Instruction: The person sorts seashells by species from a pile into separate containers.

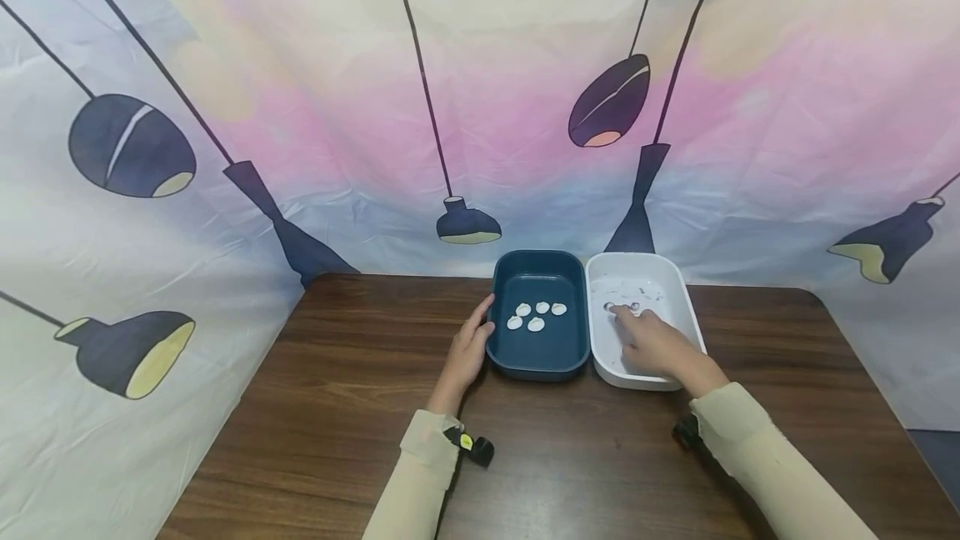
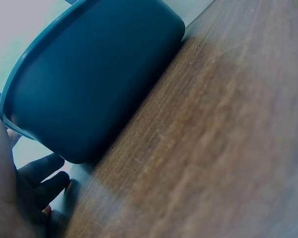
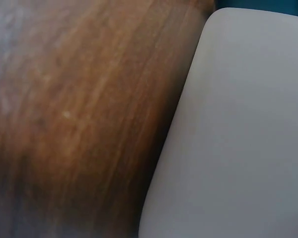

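Observation:
A dark teal tray (image 1: 538,361) stands at the back of the table, with several small white, roundish pieces (image 1: 536,324) lying in it. My left hand (image 1: 467,354) touches its left side, fingers spread along the wall; the left wrist view shows the fingers (image 2: 44,173) beside the tray's end. Right next to it is a white tray (image 1: 678,290). My right hand (image 1: 660,344) reaches inside, its extended index finger at a small shiny thing (image 1: 608,307), another small thing (image 1: 635,307) close by. The right wrist view shows only the white tray's outer wall (image 3: 238,124), not the hand.
Both trays stand on a brown wooden table (image 1: 337,390), near its back edge. Behind it hangs a pastel cloth (image 1: 360,132) printed with dark lamps. Dark marks or bits (image 1: 647,293) show on the white tray's floor. A dark strapped device (image 1: 474,447) sits at the left wrist.

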### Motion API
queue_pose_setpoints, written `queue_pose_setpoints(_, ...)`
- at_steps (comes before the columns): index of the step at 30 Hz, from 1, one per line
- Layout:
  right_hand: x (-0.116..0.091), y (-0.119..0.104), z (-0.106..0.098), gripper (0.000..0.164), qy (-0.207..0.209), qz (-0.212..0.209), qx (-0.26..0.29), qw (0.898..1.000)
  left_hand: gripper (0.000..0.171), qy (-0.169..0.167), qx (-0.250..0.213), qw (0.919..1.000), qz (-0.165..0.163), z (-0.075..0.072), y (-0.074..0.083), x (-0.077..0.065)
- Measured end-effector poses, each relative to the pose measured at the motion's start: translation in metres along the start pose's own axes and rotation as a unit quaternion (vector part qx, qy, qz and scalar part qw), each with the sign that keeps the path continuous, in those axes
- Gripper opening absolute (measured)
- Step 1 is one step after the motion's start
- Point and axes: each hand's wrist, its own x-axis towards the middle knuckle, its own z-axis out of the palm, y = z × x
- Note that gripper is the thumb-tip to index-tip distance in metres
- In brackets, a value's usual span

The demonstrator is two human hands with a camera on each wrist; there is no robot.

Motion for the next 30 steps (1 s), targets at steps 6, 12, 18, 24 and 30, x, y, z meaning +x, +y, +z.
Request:
queue_pose_setpoints(6,0.001,0.001,0.002,0.062,-0.019,0.013,0.009,1.0,0.054,-0.004,-0.004,1.0,-0.002,-0.001,0.004,-0.001)
queue_pose_setpoints(12,0.0,0.002,0.003,0.058,-0.023,0.016,0.018,0.999,0.054,-0.004,-0.009,0.9999,-0.001,-0.001,0.003,-0.001)
queue_pose_setpoints(18,-0.001,0.001,0.003,0.06,-0.014,0.013,0.015,1.0,0.054,-0.003,-0.007,1.0,-0.005,-0.001,0.002,-0.001)
queue_pose_setpoints(24,-0.005,0.002,-0.002,0.064,0.017,0.003,0.015,1.0,0.054,-0.003,-0.005,1.0,-0.005,-0.001,0.001,0.0)
queue_pose_setpoints(30,-0.01,0.004,-0.007,0.062,0.041,-0.003,0.016,0.999,0.053,-0.005,-0.003,1.0,-0.001,-0.001,0.0,0.001)
